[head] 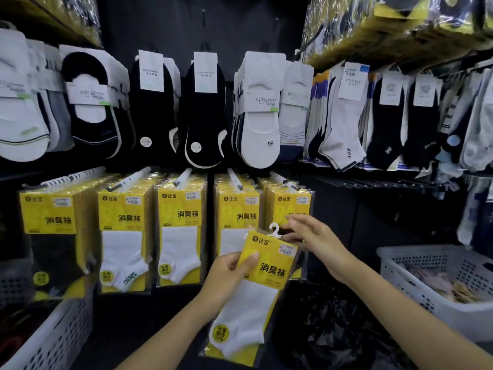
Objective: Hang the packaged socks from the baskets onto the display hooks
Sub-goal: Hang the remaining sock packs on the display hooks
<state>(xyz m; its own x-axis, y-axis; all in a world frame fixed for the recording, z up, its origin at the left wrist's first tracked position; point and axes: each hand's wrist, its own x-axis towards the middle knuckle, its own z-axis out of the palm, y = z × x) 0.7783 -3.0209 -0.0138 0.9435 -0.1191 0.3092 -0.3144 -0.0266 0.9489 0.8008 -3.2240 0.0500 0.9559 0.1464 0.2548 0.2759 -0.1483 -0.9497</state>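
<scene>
One glossy flat sock pack [266,268]: left hand [226,276] holds, right hand [314,236] pinches.

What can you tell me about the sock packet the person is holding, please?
The sock packet is a glossy clear sleeve with a yellow card front, black characters and a small white label; a white ankle sock shows below. A white plastic hook stands on its top. It is tilted, top leaning right, before the row of matching hung packets. The left hand grips its left edge, thumb on the front; fingertips of the right hand reach its top by the hook.
</scene>
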